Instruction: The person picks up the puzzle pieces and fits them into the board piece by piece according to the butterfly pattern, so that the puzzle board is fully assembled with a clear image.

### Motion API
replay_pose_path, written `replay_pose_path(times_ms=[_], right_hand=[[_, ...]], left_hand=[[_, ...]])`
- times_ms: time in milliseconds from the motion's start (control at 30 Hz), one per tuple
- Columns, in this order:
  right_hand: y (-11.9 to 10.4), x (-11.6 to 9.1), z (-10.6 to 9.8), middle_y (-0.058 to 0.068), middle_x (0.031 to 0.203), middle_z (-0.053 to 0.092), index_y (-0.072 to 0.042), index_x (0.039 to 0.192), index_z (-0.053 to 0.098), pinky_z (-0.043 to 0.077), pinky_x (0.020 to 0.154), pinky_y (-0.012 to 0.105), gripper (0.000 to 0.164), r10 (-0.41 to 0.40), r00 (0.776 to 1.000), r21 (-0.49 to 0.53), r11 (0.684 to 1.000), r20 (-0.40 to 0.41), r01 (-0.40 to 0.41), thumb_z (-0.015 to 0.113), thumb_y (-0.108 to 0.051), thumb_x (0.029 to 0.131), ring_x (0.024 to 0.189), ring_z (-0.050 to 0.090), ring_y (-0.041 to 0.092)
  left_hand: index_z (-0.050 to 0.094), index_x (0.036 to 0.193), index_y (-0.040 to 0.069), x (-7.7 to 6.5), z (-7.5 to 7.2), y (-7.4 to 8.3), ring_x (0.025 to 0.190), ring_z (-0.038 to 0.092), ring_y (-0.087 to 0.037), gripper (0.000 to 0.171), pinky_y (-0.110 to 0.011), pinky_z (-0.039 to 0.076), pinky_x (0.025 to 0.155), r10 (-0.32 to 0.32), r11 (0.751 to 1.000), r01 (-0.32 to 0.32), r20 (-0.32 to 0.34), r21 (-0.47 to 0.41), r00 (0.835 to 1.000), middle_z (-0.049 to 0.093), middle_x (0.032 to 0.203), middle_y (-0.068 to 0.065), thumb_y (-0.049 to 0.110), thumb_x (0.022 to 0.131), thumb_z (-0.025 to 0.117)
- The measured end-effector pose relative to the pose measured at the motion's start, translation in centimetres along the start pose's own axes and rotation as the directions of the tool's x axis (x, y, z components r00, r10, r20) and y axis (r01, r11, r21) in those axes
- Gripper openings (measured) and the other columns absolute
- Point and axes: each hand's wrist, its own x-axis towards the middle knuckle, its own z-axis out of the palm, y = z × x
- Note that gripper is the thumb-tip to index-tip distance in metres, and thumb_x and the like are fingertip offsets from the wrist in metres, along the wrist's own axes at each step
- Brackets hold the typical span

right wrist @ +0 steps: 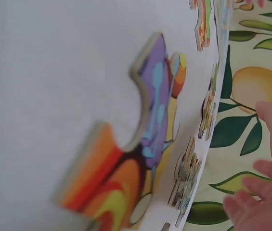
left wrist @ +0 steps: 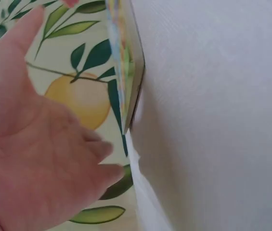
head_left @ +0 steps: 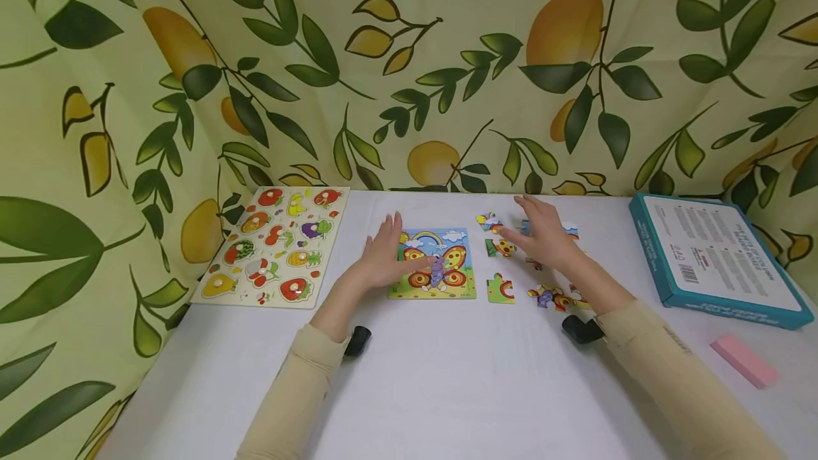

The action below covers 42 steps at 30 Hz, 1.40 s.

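My left hand (head_left: 382,255) hovers at the left side of a square butterfly puzzle board (head_left: 461,282), fingers spread and thumb reaching across the picture. In the left wrist view the hand (left wrist: 39,149) holds nothing, and the board's edge (left wrist: 130,62) shows beside it. To the right of the board, my right hand (head_left: 544,236) is raised over loose puzzle pieces, its fingers apart and nothing in them. A green and red piece (head_left: 501,289) lies beside the board. Purple and orange pieces (right wrist: 152,110) show large in the right wrist view; the right forearm partly hides others.
At the left lies a fruit peg board (head_left: 327,250). A blue-edged box (head_left: 728,254) sits at the right, with a pink block (head_left: 744,360) in front of it. A patterned curtain (head_left: 383,91) stands behind the white table (head_left: 447,382).
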Motion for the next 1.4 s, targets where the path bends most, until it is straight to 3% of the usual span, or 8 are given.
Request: replay_pose_path(times_ms=[167, 467, 900, 1100, 1400], right_hand=[[-0.3, 1.4, 0.5, 0.029, 0.151, 0.031, 0.005, 0.147, 0.034, 0.02, 0.111, 0.061, 0.07, 0.006, 0.997, 0.04, 0.999, 0.071, -0.009, 0.064, -0.032, 0.095, 0.14, 0.021, 0.047], [-0.7, 2.6, 1.5, 0.03, 0.149, 0.033, 0.005, 0.145, 0.038, 0.019, 0.113, 0.059, 0.063, 0.032, 0.987, 0.066, 0.997, 0.16, -0.043, 0.061, -0.029, 0.097, 0.14, 0.023, 0.046], [-0.1, 4.2, 1.9, 0.031, 0.135, 0.047, 0.011, 0.139, 0.044, 0.03, 0.108, 0.056, 0.06, 0.045, 0.978, -0.008, 0.999, 0.202, -0.045, 0.065, -0.023, 0.094, 0.13, 0.038, 0.046], [-0.1, 4.5, 1.9, 0.032, 0.134, 0.045, 0.01, 0.134, 0.05, 0.031, 0.107, 0.056, 0.053, 0.038, 0.981, -0.034, 0.999, 0.191, -0.032, 0.065, -0.021, 0.094, 0.127, 0.039, 0.047], [-0.1, 5.1, 2.0, 0.03, 0.132, 0.045, 0.007, 0.13, 0.053, 0.032, 0.106, 0.055, 0.049, 0.095, 0.975, -0.019, 0.995, 0.203, -0.093, 0.066, -0.022, 0.093, 0.124, 0.041, 0.044]], left_hand=[[-0.01, 0.154, 0.002, -0.8, 0.1, -1.0, 0.148, -0.011, -0.024, 0.112, -0.047, -0.002, 0.118, 0.031, 0.997, -0.022, 0.124, -0.068, 0.992, -0.011, 0.161, -0.015, 0.057, 0.087, 0.062], [-0.008, 0.153, -0.001, -1.2, 0.7, -1.6, 0.148, -0.009, -0.025, 0.122, -0.043, 0.0, 0.119, 0.043, 0.997, -0.03, 0.179, -0.072, 0.983, -0.01, 0.161, -0.017, 0.051, 0.08, 0.074], [-0.002, 0.154, -0.002, -0.6, 1.3, -2.1, 0.148, -0.006, -0.028, 0.122, -0.044, -0.002, 0.119, 0.09, 0.996, -0.084, 0.185, -0.043, 0.979, -0.007, 0.161, -0.018, 0.046, 0.077, 0.08], [0.0, 0.154, -0.002, -0.5, 1.3, -2.3, 0.148, -0.006, -0.027, 0.121, -0.042, -0.002, 0.119, 0.1, 0.995, -0.094, 0.182, -0.041, 0.978, -0.007, 0.161, -0.018, 0.046, 0.077, 0.08], [0.001, 0.154, -0.002, -0.4, 1.2, -2.4, 0.149, -0.007, -0.024, 0.12, -0.04, -0.002, 0.119, 0.093, 0.996, -0.089, 0.18, -0.027, 0.979, -0.007, 0.162, -0.016, 0.047, 0.077, 0.079]])
